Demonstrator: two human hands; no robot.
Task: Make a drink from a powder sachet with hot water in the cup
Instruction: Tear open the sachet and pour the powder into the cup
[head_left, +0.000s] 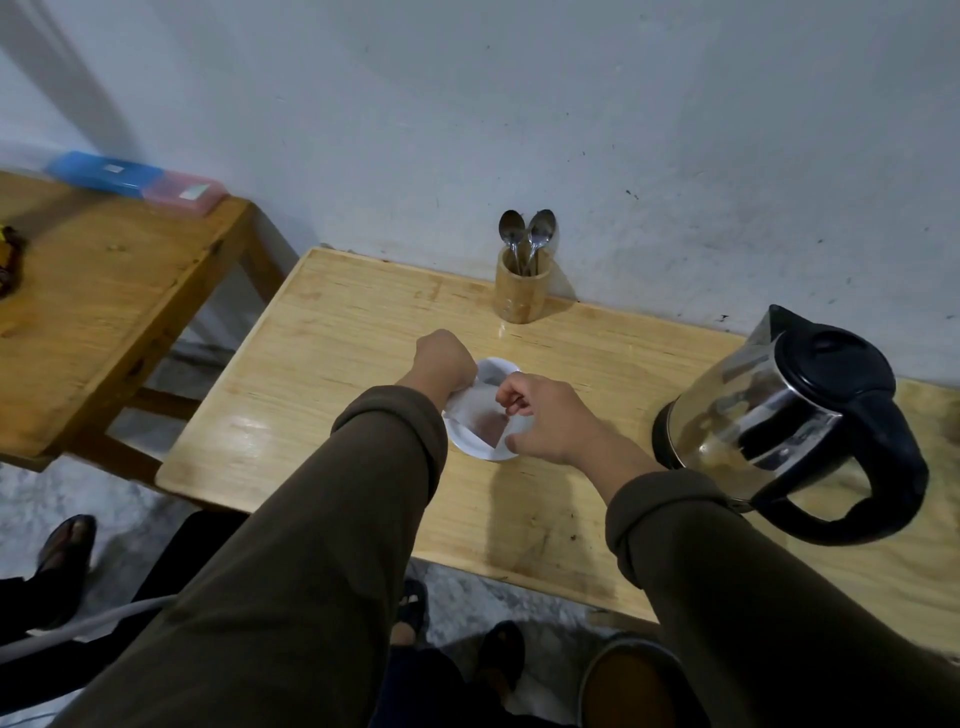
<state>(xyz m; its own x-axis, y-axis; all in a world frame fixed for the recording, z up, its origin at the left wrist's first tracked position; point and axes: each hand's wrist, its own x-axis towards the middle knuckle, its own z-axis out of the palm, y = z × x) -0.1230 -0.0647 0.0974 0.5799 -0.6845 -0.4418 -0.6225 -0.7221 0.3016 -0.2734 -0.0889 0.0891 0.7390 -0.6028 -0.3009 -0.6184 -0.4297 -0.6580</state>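
My left hand (445, 359) is curled into a fist and pinches one end of the sachet (480, 410); my right hand (545, 418) has its thumb and forefinger pressed together on the other end, the remaining fingers loosely bent. Between them I hold the sachet, pale and partly see-through with a dark brown patch of powder showing in its lower corner, directly above the white cup (485, 451). I cannot tell whether the sachet is torn open. The cup stands on the light wooden bench (363, 332), about midway along it, and its rim shows around the sachet and my fingers.

Both my arms wear olive-brown sleeves (332, 519). To my right on the bench, well apart from the cup, sits a steel kettle (779, 410) with a black lid and handle. At the back edge, against the wall (571, 130), I see a wooden holder (521, 293) with spoons (527, 234) standing bowls-up. A second, darker bench (119, 291) on my left carries a blue box (101, 171) and a pink box (184, 191).
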